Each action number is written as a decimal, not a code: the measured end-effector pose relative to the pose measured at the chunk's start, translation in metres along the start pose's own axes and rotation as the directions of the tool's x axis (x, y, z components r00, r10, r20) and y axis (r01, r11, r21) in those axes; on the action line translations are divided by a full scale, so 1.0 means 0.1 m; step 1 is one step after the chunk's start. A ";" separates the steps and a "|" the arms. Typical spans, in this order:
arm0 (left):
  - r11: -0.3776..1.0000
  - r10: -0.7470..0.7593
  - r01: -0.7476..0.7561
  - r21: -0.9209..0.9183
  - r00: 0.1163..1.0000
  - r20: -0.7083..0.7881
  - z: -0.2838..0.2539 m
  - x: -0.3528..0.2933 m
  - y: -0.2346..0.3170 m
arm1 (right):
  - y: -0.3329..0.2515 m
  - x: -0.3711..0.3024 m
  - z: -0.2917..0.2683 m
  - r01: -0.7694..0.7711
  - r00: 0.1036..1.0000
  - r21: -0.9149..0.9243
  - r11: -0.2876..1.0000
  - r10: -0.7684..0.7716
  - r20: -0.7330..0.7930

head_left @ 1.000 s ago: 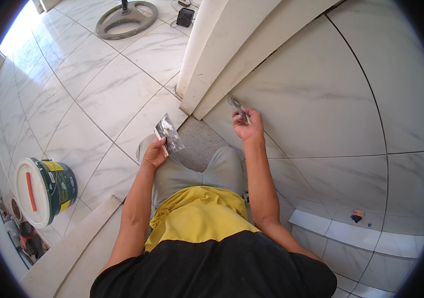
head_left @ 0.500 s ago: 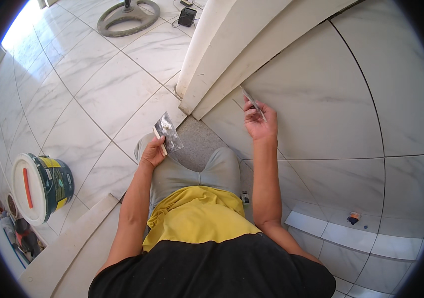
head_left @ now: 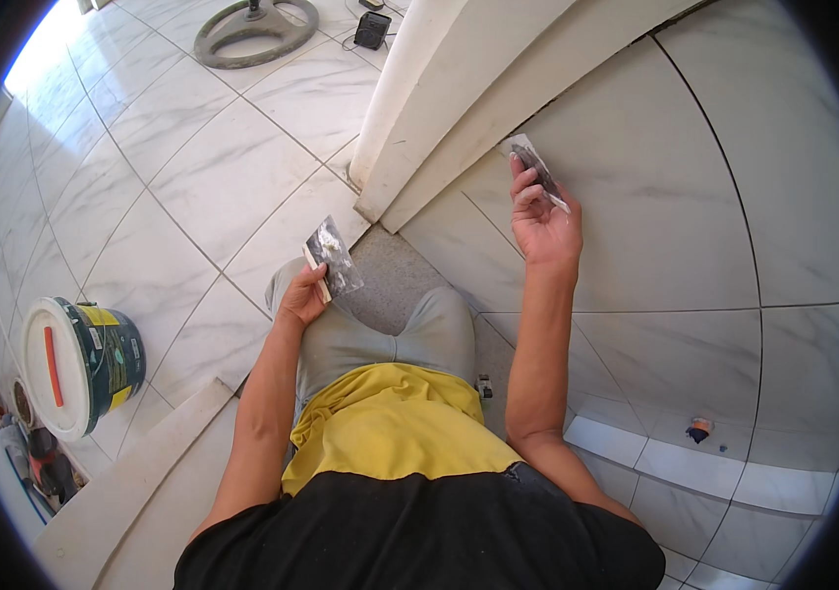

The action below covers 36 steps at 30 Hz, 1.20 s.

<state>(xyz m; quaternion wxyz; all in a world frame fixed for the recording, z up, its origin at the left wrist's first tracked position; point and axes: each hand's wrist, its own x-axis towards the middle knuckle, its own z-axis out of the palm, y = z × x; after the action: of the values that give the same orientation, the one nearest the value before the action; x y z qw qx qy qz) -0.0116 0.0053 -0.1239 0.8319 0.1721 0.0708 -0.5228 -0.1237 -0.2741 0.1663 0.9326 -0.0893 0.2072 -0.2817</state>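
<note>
My left hand (head_left: pixel 302 295) is closed on the pale handle of a wide putty knife (head_left: pixel 337 258), held above my thighs. Its metal blade is smeared with whitish paste. At the tiled wall (head_left: pixel 655 216), my right hand (head_left: pixel 549 232) grips a second putty knife (head_left: pixel 540 175), palm turned up and fingers curled round it. That blade lies close to the wall tiles, beside the white door frame (head_left: pixel 468 108); whether it touches them I cannot tell. Dark open joints run between the wall tiles.
A lidded dark green bucket (head_left: pixel 115 359) with an orange strip on its lid stands at the left. Behind it lie some tools (head_left: pixel 51 457). A round grey stand base (head_left: pixel 257 34) and a small black box (head_left: pixel 372 30) are on the far floor. A pipe stub (head_left: pixel 699 430) protrudes at right.
My right hand has moved to the right and slightly farther away along the wall, turning its putty knife so more of the blade shows. The left hand has hardly moved.
</note>
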 end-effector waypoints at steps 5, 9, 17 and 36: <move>0.999 0.013 -0.013 0.032 1.000 0.024 -0.01 0.03 0.01 | -0.15 -0.16 0.17 0.008 0.996 -0.008 1.000 -0.007 0.091; 0.995 0.051 -0.052 0.086 0.999 0.013 0.02 -0.07 0.00 | -0.05 -0.55 0.32 0.081 0.997 -0.438 0.895 -0.081 0.018; 0.997 -0.039 0.037 0.074 0.999 0.022 1.93 -0.56 -0.45 | -0.08 -1.15 -0.38 0.484 0.851 -0.859 -0.168 -0.138 0.507; 0.949 0.228 -0.225 0.223 0.974 0.011 1.98 -1.12 -0.46 | -0.63 -1.50 -0.52 0.560 0.804 -0.815 0.146 -0.335 0.492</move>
<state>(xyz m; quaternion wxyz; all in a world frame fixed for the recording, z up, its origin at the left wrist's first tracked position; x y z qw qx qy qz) -0.1147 0.0107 0.0845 0.8614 0.2749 -0.0021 -0.4271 -0.2905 -0.2445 0.1884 0.5845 -0.6982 0.2025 -0.3603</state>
